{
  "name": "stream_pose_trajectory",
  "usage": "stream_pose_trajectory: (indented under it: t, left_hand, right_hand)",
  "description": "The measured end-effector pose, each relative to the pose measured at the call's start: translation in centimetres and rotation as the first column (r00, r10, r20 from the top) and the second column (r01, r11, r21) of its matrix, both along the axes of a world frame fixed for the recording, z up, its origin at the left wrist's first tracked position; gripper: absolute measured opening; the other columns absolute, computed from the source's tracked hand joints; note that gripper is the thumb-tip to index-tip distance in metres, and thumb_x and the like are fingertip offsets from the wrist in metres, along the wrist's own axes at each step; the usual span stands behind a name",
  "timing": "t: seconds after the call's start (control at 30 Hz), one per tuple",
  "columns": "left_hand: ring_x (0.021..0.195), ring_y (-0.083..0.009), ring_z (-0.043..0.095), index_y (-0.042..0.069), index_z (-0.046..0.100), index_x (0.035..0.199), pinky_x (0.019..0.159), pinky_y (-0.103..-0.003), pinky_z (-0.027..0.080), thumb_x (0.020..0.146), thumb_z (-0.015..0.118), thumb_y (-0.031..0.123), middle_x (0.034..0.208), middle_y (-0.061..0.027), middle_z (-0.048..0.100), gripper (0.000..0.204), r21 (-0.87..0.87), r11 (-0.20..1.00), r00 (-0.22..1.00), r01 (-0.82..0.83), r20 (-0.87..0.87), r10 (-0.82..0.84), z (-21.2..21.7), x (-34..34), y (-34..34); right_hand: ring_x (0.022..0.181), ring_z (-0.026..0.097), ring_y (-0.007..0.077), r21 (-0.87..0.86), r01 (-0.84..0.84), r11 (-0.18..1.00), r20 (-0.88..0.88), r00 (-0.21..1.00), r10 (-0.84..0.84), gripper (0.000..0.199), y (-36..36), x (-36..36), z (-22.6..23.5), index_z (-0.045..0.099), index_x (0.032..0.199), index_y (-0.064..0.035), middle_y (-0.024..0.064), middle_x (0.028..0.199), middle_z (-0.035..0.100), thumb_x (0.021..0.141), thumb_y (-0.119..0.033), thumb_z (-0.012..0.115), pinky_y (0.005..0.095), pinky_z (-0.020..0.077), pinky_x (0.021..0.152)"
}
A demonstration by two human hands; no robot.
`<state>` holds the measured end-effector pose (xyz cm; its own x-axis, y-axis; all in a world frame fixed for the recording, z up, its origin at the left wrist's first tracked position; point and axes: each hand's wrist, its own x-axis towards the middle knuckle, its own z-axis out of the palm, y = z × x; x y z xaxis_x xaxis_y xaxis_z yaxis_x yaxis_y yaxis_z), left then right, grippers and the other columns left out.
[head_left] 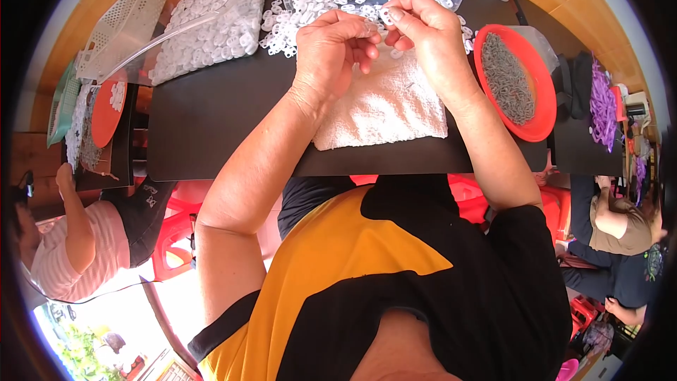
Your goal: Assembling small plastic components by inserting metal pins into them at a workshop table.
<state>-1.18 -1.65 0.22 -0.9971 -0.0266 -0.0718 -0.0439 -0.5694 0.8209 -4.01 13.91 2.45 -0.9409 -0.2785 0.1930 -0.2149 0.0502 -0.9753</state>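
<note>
One sm. white pc (386,17) pinched btwn thumb & fingers of R hand (431,32), near white cloth (384,113) on dark desk (226,113). L hand (328,53) half-curled just beside; can't tell if it's holding anything.

White lettering (151,202), on dark legwear (143,229), far left (too small to read)

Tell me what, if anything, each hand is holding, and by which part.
The right hand pinches a small white piece by its edge; whether the left hand holds anything cannot be told.
</note>
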Motion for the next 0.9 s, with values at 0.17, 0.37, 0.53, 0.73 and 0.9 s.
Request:
stream_pose_trajectory:
  t: [0.17,0.37,0.53,0.73,0.9]
  left_hand:
    - [0.055,-0.0199,0.06,-0.004,0.056,0.081,0.043,-0.029,0.046,0.082,0.061,-0.002,0.074,-0.0166,0.064,0.006,0.01,1.0,1.0,-0.004,-0.006,0.004,0.0,0.1,0.1]
    - [0.057,-0.0194,0.062,-0.005,0.057,0.088,0.044,-0.028,0.047,0.083,0.063,-0.003,0.077,-0.016,0.066,0.009,-0.007,1.0,0.999,0.03,-0.028,-0.03,0.2,0.2,0.2]
    - [0.06,-0.0164,0.062,-0.004,0.058,0.098,0.045,-0.026,0.047,0.079,0.071,-0.005,0.08,-0.0132,0.067,0.023,-0.1,0.995,0.985,-0.008,-0.171,-0.01,0.5,0.7,1.1]
    - [0.067,-0.0122,0.063,-0.003,0.059,0.103,0.047,-0.022,0.047,0.075,0.074,-0.008,0.086,-0.0102,0.067,0.032,-0.248,0.968,0.948,-0.025,-0.312,-0.055,0.5,0.9,1.2]
    - [0.07,-0.0116,0.063,-0.003,0.06,0.104,0.05,-0.022,0.046,0.079,0.071,-0.007,0.088,-0.0104,0.068,0.027,-0.344,0.938,0.937,-0.037,-0.338,-0.087,0.7,1.4,1.5]
  right_hand:
    - [0.068,0.058,0.0073,0.061,0.005,0.998,-0.097,0.995,0.001,0.011,-0.1,0.1,-0.1,0.065,0.096,-0.0019,0.0023,0.079,0.063,0.093,-0.01,0.058,0.0222,0.0488,0.063]
    - [0.071,0.06,0.0068,0.024,-0.071,0.997,-0.082,0.994,0.073,0.012,0.3,0.0,0.2,0.066,0.097,-0.0026,0.0016,0.082,0.065,0.093,-0.011,0.059,0.0226,0.049,0.064]
    - [0.068,0.061,0.0062,0.0,-0.159,0.987,-0.035,0.987,0.159,0.013,1.8,-1.0,0.8,0.066,0.098,-0.003,0.001,0.083,0.067,0.09,-0.012,0.062,0.0207,0.0473,0.061]
    - [0.068,0.061,0.0093,-0.109,-0.245,0.963,0.041,0.967,0.25,0.016,2.7,-1.1,1.0,0.064,0.1,-0.001,0.0039,0.081,0.065,0.087,-0.009,0.064,0.0222,0.0486,0.061]
    - [0.069,0.061,0.0094,-0.129,-0.262,0.956,0.065,0.96,0.272,0.016,2.9,-1.1,0.8,0.064,0.098,-0.0013,0.0036,0.079,0.065,0.087,-0.014,0.064,0.0221,0.0483,0.062]
